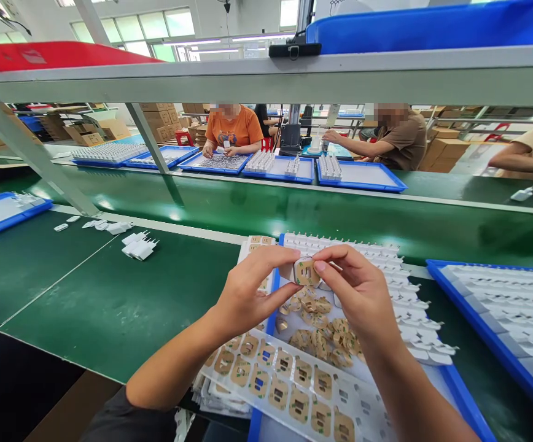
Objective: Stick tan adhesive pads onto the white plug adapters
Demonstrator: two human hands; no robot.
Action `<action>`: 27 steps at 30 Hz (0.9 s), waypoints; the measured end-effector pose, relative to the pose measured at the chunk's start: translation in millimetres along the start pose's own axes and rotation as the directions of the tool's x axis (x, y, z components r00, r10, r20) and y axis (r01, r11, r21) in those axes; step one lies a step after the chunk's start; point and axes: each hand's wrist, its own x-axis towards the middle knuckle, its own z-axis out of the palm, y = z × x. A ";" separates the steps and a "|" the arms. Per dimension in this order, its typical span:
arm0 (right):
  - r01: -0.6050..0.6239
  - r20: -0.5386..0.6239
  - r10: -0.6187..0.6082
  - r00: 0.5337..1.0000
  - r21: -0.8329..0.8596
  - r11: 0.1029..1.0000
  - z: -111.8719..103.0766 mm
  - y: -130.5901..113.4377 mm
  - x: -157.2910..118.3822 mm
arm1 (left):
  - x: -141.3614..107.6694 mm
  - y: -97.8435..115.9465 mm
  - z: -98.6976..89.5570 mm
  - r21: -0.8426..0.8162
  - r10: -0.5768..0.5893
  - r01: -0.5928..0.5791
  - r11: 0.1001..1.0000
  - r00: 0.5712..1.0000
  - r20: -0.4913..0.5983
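Note:
My left hand (248, 285) grips a small white charger (287, 270) between thumb and fingers. A tan adhesive sticker (307, 272) with cut-out slots covers the charger's face towards me. At the sticker's right edge, my right hand (361, 291) is closed in a pinch. Below the hands a loose heap of tan sticker pieces (340, 341) lies in a blue-rimmed tray (476, 402). Rows of white chargers (414, 307) with prongs fill that tray's right and far parts. Across its near end lies a sheet of stickers (289, 393), some of its places bare.
More sticker sheets (218, 396) are stacked at the tray's left. Loose chargers (140, 245) lie on the green bench (86, 301). Another filled tray (492, 319) stands right. Overhead runs a shelf beam (202, 86); co-workers (236, 129) sit across the line.

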 end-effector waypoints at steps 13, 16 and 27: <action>0.090 -0.036 -0.091 0.995 -0.048 0.995 5.8 1.4 -1.4 | -0.6 -0.1 2.5 0.006 0.051 -0.051 0.999 0.998 -0.020; 0.107 -0.045 -0.110 0.993 -0.066 0.992 6.8 2.3 -1.5 | -0.2 0.6 2.7 0.006 0.056 -0.056 0.998 0.998 -0.017; 0.228 -0.038 -0.247 0.968 -0.273 0.934 7.7 6.2 -2.6 | -1.3 -1.5 3.8 -0.004 0.093 -0.093 0.996 0.996 -0.013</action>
